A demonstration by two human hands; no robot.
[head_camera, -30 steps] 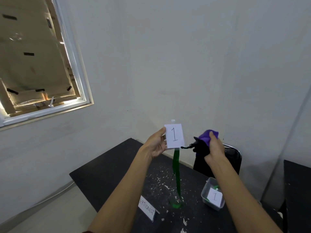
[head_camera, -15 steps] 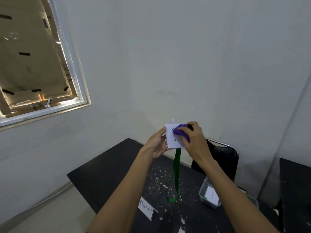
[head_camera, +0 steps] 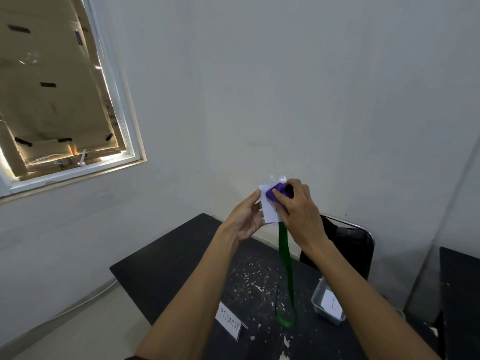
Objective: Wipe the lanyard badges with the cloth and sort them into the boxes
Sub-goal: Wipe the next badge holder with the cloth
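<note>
Badge [head_camera: 269, 213], a flat white card, is held up above the desk [head_camera: 168, 268] so its face is free for wiping. The left hand [head_camera: 248, 218] pinches its edge to brace it. The right hand [head_camera: 301, 214] grips a bunched purple cloth [head_camera: 275, 191], pressing it on the card. The green woven strap [head_camera: 285, 258] hangs limp, near a clear plastic box [head_camera: 318, 294] labelled 1.
</note>
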